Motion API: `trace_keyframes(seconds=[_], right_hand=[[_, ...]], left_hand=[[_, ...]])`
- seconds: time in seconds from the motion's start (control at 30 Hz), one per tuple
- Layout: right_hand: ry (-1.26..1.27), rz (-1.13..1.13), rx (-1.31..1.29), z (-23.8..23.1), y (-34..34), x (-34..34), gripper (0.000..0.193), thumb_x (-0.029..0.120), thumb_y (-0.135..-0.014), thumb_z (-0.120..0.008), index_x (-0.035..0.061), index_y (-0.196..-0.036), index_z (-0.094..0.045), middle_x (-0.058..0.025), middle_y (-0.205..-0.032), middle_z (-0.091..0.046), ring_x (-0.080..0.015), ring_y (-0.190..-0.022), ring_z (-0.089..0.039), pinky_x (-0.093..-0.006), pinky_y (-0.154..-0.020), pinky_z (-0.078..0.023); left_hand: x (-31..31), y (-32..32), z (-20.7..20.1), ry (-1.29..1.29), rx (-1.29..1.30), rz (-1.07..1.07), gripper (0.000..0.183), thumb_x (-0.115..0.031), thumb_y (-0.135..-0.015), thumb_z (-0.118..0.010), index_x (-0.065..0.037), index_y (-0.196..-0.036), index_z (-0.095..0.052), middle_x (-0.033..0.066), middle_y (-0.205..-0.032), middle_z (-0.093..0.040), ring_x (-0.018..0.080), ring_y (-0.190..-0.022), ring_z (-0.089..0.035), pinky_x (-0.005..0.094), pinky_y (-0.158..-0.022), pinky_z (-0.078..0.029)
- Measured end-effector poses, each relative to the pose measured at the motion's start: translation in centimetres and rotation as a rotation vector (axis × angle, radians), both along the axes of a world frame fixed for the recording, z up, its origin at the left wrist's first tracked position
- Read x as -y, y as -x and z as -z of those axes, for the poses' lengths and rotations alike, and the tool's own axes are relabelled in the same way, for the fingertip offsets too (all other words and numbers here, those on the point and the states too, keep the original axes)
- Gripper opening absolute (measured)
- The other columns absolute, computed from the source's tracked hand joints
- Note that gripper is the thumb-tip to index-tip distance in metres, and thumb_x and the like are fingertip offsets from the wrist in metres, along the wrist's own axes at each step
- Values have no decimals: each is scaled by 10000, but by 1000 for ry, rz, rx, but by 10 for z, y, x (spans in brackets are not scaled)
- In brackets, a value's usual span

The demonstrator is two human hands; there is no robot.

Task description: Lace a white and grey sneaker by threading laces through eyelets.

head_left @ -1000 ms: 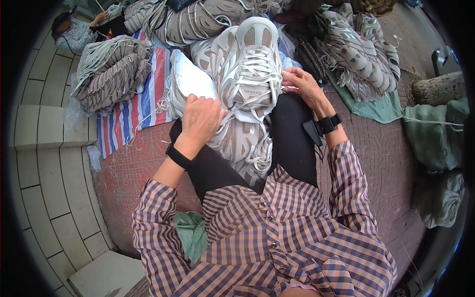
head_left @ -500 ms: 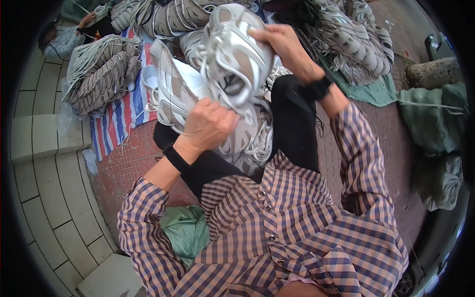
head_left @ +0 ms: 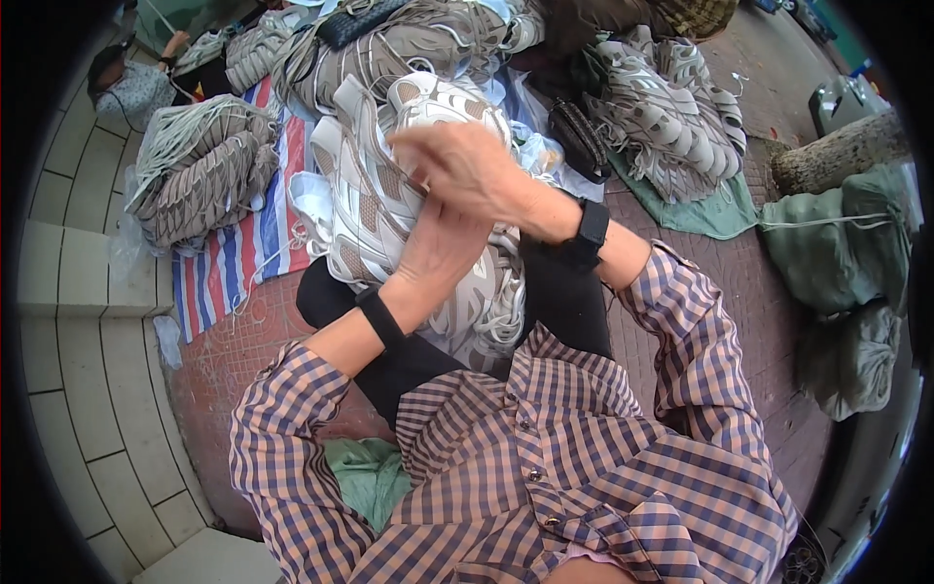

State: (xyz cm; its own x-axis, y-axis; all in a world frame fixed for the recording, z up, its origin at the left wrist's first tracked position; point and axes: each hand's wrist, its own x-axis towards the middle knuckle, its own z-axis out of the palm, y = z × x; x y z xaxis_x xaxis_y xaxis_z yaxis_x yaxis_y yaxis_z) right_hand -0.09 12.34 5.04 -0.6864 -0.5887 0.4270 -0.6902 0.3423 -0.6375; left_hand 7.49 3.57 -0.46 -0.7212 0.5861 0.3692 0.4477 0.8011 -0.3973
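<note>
A pile of white, grey and beige sneaker uppers (head_left: 365, 185) with pale laces lies over my lap, between my black-clad knees. My left hand (head_left: 449, 238) rests against the pile, its fingers hidden behind my other hand. Crossing above it, my right hand (head_left: 462, 170) reaches leftward, its fingertips blurred by motion. Whether either hand grips anything cannot be made out. Just beyond the hands stands the rounded end of a white and beige sneaker upper (head_left: 428, 90).
More bundled uppers lie ahead (head_left: 409, 49), at left (head_left: 209, 170) on a striped sheet (head_left: 209, 282), and at right (head_left: 671, 117) on green cloth. A black pouch (head_left: 579, 141) sits nearby. Green sacks (head_left: 827, 243) stand at right; another person (head_left: 131, 88) is far left.
My right hand has come down and left from the upper's far side to cross over my left hand. The raised white upper now sits lower, partly behind my hands.
</note>
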Motion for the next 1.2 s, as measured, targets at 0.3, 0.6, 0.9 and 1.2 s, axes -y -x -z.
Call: trace_keyframes(seconds=[0.3,0.6,0.9,1.2], right_hand=[[-475,362,-13,73,36,-97,258,155,-753,-526,46,-956,-411,-196,-814,-581,-358,-687,-587,-420,-562,-472],[-483,265,64,92,0,-101,510,205,-812,-525,1,-1247,-353,-202,-883,-572,-356,-785,-571,-413,-670,-463],[-437,241,-30,81,-18,-87,645,86,-719,-570,-9,-1295,-298,-145,-987,-539,-288,-911,-539,-386,-792,-400],[-323,259,-27,86,-25,-92,594,91,-707,-598,-4,-1245,-365,-160,-978,-493,-296,-841,-534,-391,-739,-409]], left_hand=[[77,12,-3,-670,54,-465,92,-136,-798,-504,-50,-827,-516,178,-659,-560,349,-610,-571,448,-534,-449],[98,16,30,-710,285,-349,198,-96,-804,-490,-44,-994,-511,164,-979,-574,349,-904,-549,422,-735,-442],[88,113,29,-371,672,-237,184,-157,-796,-455,-39,-930,-502,228,-776,-594,416,-760,-573,509,-703,-444],[28,106,-20,-470,452,-14,177,-153,-741,-591,-58,-875,-524,113,-810,-511,303,-803,-531,390,-680,-428]])
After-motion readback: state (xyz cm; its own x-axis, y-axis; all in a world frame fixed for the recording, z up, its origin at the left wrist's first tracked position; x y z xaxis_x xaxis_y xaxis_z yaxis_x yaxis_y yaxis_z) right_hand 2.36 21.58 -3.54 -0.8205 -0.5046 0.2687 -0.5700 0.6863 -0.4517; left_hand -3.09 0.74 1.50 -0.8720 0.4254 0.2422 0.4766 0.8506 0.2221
